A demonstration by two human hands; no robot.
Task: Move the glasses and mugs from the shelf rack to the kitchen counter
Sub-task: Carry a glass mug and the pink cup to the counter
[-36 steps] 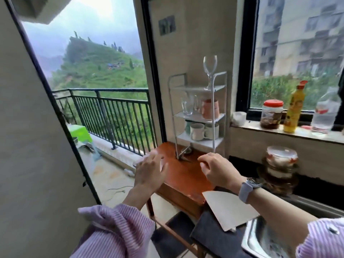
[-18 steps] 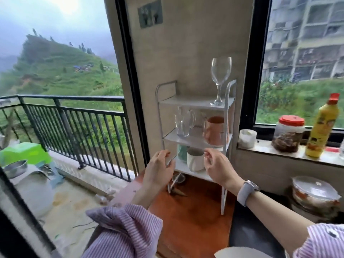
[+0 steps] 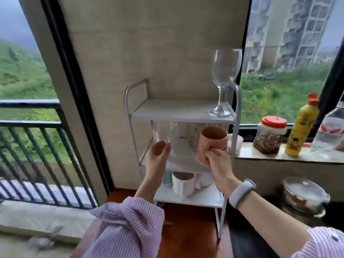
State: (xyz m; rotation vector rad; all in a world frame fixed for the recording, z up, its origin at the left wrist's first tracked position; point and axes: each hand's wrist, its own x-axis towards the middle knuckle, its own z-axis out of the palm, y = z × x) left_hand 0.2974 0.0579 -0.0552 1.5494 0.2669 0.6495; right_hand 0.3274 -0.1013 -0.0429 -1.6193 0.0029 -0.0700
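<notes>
A white three-tier rack (image 3: 167, 110) stands on a red-brown wooden table (image 3: 188, 231). A wine glass (image 3: 224, 71) is on the right of the top shelf. On the middle shelf, my left hand (image 3: 157, 153) grips the lower part of a clear glass mug (image 3: 164, 134). My right hand (image 3: 217, 161) grips a terracotta mug (image 3: 213, 139), which tilts toward me. A second clear glass (image 3: 192, 139) stands behind them. The bottom shelf holds a white mug (image 3: 183, 183), another white mug (image 3: 204, 180) and a teal cup (image 3: 166, 178).
To the right, a windowsill carries a small white cup (image 3: 236, 144), a red-lidded jar (image 3: 270, 136), a yellow bottle (image 3: 301, 127) and a clear plastic bottle (image 3: 331, 131). A lidded glass pot (image 3: 305, 194) sits below it. A balcony railing (image 3: 28, 125) lies to the left.
I have come closer to the rack. Both hands rose from the table to the middle shelf; the left took hold of the clear glass mug, the right the terracotta mug.
</notes>
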